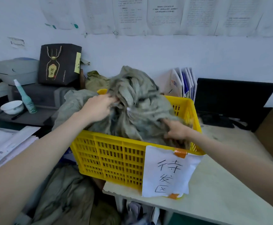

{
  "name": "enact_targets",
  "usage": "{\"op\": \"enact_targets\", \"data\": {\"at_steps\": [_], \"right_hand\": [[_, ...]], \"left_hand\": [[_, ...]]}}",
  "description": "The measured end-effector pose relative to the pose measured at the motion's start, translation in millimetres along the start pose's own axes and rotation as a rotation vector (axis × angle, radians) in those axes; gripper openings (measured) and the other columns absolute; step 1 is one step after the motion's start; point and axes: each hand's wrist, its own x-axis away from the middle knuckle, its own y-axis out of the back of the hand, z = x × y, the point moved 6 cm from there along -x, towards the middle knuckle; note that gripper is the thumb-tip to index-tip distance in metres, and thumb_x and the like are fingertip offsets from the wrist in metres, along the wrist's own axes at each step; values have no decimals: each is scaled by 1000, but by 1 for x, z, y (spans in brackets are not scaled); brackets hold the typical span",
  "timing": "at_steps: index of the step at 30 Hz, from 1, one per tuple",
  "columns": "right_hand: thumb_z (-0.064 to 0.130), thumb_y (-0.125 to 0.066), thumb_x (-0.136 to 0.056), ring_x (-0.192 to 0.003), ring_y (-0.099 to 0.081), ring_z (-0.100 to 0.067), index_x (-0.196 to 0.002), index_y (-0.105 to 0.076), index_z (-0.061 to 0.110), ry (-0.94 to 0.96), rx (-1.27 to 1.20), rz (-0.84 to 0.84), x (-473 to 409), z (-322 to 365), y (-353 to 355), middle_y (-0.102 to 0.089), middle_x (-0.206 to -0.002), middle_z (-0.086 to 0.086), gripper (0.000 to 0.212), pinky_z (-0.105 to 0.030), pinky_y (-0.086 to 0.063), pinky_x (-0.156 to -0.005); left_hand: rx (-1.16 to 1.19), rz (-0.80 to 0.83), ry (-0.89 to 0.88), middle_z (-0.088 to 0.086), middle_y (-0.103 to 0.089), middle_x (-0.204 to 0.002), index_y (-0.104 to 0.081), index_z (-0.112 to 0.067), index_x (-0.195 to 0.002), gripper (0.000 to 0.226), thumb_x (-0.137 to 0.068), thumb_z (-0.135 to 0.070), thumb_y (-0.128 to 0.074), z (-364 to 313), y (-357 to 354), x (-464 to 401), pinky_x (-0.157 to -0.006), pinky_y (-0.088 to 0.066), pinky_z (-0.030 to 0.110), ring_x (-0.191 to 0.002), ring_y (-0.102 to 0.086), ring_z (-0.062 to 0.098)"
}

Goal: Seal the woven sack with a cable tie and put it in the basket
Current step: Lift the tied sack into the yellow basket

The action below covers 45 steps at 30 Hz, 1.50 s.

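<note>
A grey-green woven sack (137,101) sits inside the yellow plastic basket (109,153), its gathered neck sticking up above the rim. A thin white cable tie (129,109) shows around the neck. My left hand (100,105) grips the bunched cloth at the left of the neck. My right hand (175,129) rests on the sack's right side, fingers pressed into the fabric near the basket's rim. The sack's lower part is hidden by the basket wall.
A white paper label (170,171) is taped to the basket's front. The basket stands on a pale desk (222,184). More sacks lie at the left (72,101) and on the floor (64,192). A monitor (230,96), bowl (12,107), spray bottle (25,97) and papers (5,143) surround it.
</note>
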Motion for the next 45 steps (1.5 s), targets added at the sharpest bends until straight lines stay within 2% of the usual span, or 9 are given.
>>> {"op": "enact_targets", "data": {"at_steps": [3, 7, 11, 15, 20, 25, 30, 36, 45], "right_hand": [[8, -55, -86, -129, -43, -30, -147, -29, 23, -58, 166, 308, 3, -12, -24, -41, -147, -9, 67, -37, -39, -100], [14, -53, -88, -107, -58, -29, -121, -61, 19, 65, 341, 101, -8, -6, -13, -63, -122, -10, 34, -40, -49, -91], [10, -61, -83, -96, -63, -27, -101, -70, 15, 35, 77, -171, -13, -21, 25, -69, -102, -8, 21, -32, -50, -75], [14, -80, -69, -124, -44, -26, -138, -34, 21, 222, -408, -453, -6, -3, 83, -43, -135, -13, 83, -38, -44, -97], [27, -77, -72, -146, 2, -32, -146, -19, 37, 321, 225, -307, -20, 40, 86, 0, -160, -3, 95, -62, -15, -109], [19, -66, -77, -114, -52, -32, -121, -52, 22, 395, 96, -353, -25, 43, 81, -60, -121, -5, 47, -55, -39, -96], [10, -65, -81, -100, -57, -30, -114, -60, 12, 409, 5, -396, -11, 34, 64, -65, -108, -10, 34, -39, -44, -83], [12, -59, -86, -111, -59, -27, -116, -58, 22, 352, -75, -381, -15, 23, 41, -66, -117, -3, 32, -48, -48, -91], [23, -64, -83, -94, -61, -29, -102, -56, 14, 339, -54, -415, 6, 14, 34, -68, -102, -7, 23, -48, -50, -78]], "left_hand": [[-81, 137, -96, 7, -54, -127, -57, -17, -123, 38, -87, -9, -45, -24, -26, 2, -80, -48, 45, -109, -56, 37], [133, 203, -9, 6, -54, -134, -56, -20, -126, 42, -87, -8, -44, -9, -44, -8, -90, -46, 49, -114, -53, 37], [242, 299, -72, -2, -44, -146, -56, -21, -130, 39, -92, -15, -53, -9, -59, -18, -100, -41, 47, -127, -46, 32], [322, 264, -134, -10, -35, -151, -58, -22, -129, 37, -92, -17, -56, -15, -68, -17, -102, -40, 44, -133, -41, 24], [199, 216, -193, -8, -23, -156, -49, -24, -136, 44, -94, -12, -50, -17, -65, -12, -92, -46, 42, -132, -39, 23], [-77, 79, -245, 10, -35, -138, -40, -20, -139, 49, -93, -27, -53, -10, -68, -9, -95, -35, 41, -116, -36, 32], [-159, -29, -234, 17, -42, -134, -43, -16, -132, 54, -87, -36, -63, -11, -68, -9, -87, -34, 48, -113, -41, 40], [-259, -52, -205, 21, -50, -127, -44, -14, -125, 60, -77, -29, -76, -8, -68, -13, -79, -41, 51, -104, -48, 43], [8, 124, -165, 11, -34, -141, -27, -18, -143, 79, -81, -41, -68, -16, -61, -18, -101, -32, 49, -127, -35, 33]]}}
